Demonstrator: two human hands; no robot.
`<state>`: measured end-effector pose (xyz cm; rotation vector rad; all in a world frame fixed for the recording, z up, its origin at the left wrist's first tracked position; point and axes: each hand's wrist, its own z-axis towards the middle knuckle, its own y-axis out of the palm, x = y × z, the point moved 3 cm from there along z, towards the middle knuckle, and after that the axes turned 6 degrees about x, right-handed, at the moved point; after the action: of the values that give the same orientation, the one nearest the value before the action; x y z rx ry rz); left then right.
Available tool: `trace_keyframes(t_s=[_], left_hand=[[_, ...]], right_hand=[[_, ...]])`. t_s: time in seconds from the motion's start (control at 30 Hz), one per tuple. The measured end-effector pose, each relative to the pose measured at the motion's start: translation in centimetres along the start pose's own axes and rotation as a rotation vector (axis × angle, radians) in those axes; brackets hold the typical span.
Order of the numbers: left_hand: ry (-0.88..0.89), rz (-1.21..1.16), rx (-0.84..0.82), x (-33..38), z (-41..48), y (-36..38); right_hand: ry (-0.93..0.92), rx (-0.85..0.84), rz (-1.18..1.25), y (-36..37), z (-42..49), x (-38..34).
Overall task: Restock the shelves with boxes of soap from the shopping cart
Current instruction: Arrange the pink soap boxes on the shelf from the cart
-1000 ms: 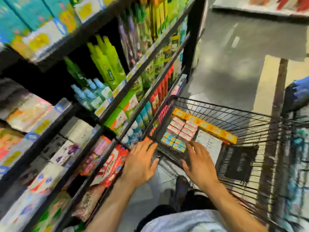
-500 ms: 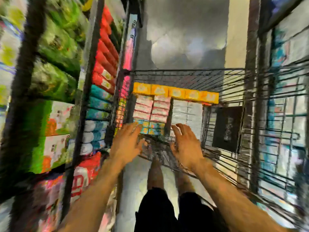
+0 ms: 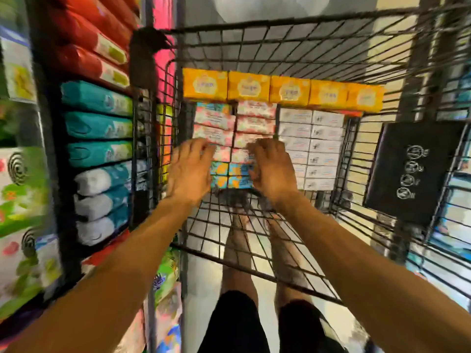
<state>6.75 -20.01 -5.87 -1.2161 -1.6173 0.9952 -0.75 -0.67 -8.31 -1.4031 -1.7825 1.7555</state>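
Inside cart [image 3: 280, 47]: soap boxes [image 3: 254, 121] in yellow, pink, white rows.

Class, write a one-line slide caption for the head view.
Left hand and right hand hover over pink soap boxes in the wire cart beside stocked shelves.

Black wire shopping cart [image 3: 280, 47] is packed pretty neat: row of yellow cardboard soap boxes [image 3: 288, 91] at the far end, then pink-and-white boxes [image 3: 254, 123], plain white boxes [image 3: 311, 138], and teal-and-orange boxes [image 3: 230, 178] nearest.
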Motion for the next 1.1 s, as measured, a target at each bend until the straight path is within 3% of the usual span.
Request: trace_keyframes(t_s=[0.27, 0.53, 0.7, 0.87, 1.1], left_hand=[[-0.093, -0.042, 0.113, -0.7, 0.6, 0.9], [-0.125, -0.184, 0.153, -0.2, -2.9, -1.8], [-0.277, -0.692, 0.268, 1.6, -7.4, -7.0], [-0.616, -1.11, 0.464, 5.0, -13.8, -14.6], [-1.005, -1.488, 0.863, 8.7, -26.4, -19.4]], right_hand=[[-0.028, 0.148, -0.07, 1.7, -0.1, 0.4], [-0.009, 0.08, -0.062, -1.4, -1.4, 0.2], [0.003, 0.048, 0.452, -8.0, -4.5, -1.0], [0.362, -0.031, 0.892, -16.0, -8.8, -3.5], [0.334, -0.196, 1.095, -23.9, -13.3, -8.7]])
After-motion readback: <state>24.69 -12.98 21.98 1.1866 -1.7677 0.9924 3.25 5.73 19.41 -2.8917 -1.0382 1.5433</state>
